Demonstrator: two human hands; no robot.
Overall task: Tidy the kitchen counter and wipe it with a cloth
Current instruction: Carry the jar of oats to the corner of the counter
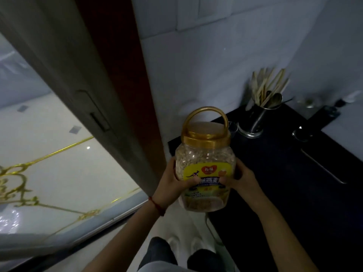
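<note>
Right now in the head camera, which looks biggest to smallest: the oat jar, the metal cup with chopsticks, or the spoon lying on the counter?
1. Oat jar, though it is nearest the camera.
2. Metal cup.
3. Spoon, long but thin.

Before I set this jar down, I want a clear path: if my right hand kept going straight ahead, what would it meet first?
Probably the steel utensil holder. Your right hand grips the jar and points up-counter toward it. Depth is unclear, so it may pass just left.

Gold-lidded clear jar point(205, 165) with yellow label; black counter point(294, 173).
</note>
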